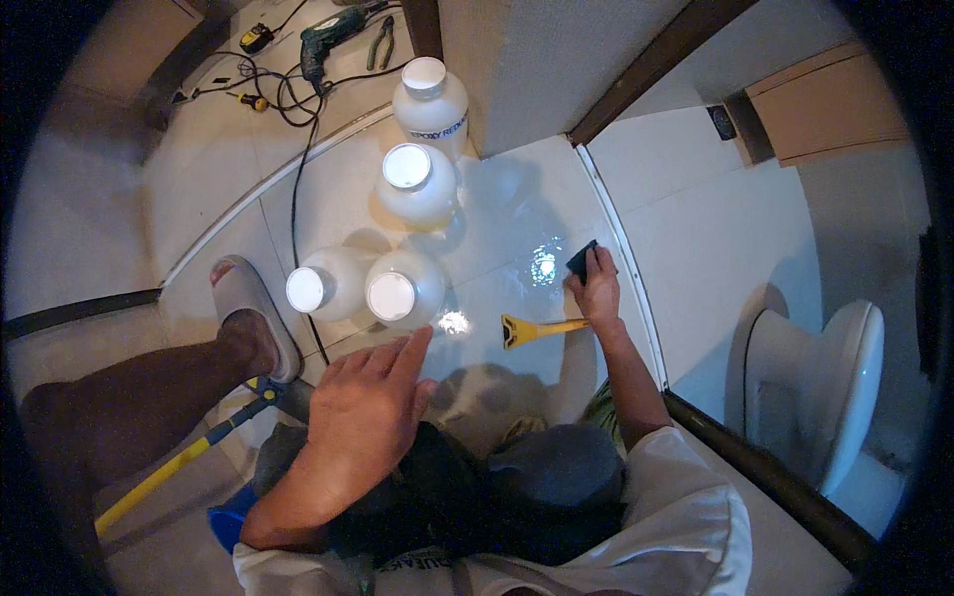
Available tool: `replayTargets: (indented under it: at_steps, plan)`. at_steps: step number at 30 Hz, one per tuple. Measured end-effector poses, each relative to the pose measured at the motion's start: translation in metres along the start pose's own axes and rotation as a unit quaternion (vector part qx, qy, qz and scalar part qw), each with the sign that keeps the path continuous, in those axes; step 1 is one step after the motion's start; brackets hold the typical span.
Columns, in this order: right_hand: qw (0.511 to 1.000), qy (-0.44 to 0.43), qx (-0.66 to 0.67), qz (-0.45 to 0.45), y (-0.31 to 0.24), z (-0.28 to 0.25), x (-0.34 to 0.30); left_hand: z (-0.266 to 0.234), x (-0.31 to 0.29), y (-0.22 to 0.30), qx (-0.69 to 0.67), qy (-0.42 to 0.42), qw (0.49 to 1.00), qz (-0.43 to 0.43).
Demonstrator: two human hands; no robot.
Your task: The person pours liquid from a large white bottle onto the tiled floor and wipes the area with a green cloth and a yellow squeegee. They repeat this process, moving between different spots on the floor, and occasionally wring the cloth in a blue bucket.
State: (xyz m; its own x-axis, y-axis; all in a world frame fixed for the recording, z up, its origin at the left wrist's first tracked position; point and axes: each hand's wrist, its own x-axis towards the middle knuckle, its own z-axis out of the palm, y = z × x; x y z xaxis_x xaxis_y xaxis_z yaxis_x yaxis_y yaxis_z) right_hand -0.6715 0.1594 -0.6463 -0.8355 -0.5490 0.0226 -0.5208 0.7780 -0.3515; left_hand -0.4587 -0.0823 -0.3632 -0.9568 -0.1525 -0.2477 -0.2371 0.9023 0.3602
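My right hand [600, 296] presses a dark scouring pad [580, 262] onto the wet, shiny tile floor [502, 223], close to the pale door track. Beside that wrist, a yellow scraper [537, 330] lies on the tiles, the end of its handle hidden behind my forearm. My left hand [368, 402] hovers over my knee with fingers stretched out and nothing in it. Just beyond its fingertips stands a white plastic bottle [425, 283] with a round white lid. Others like it are a left-hand bottle [345, 281], a middle bottle [429, 199] and a far bottle [442, 109] by the wall.
Another person's sandalled foot [253, 308] is at the left, by a yellow pole [184, 467]. Beyond a threshold lie a green drill [326, 38], pliers [382, 45] and a black cord [298, 189] running toward me. A white toilet [825, 377] stands at the right.
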Motion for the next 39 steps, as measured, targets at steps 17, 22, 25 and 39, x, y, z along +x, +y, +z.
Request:
replayTargets:
  at_steps: [17, 22, 25, 39]
  plan:
    - [0.993, 0.092, 0.021, -0.076, 0.001, 0.001, 0.099, 0.021, 0.002, -0.003, -0.038, -0.077, 0.996, 0.018]
    - [0.991, 0.069, -0.016, -0.110, -0.021, 0.043, 0.071, 0.027, 0.005, -0.003, -0.046, -0.064, 0.996, 0.032]
    - [0.988, -0.089, 0.046, -0.117, -0.061, 0.029, 0.060, 0.033, -0.002, -0.010, -0.024, -0.080, 0.996, 0.010]
    - [0.937, -0.230, 0.190, -0.181, -0.110, 0.022, 0.015, 0.044, -0.007, -0.001, -0.004, -0.113, 0.993, 0.039]
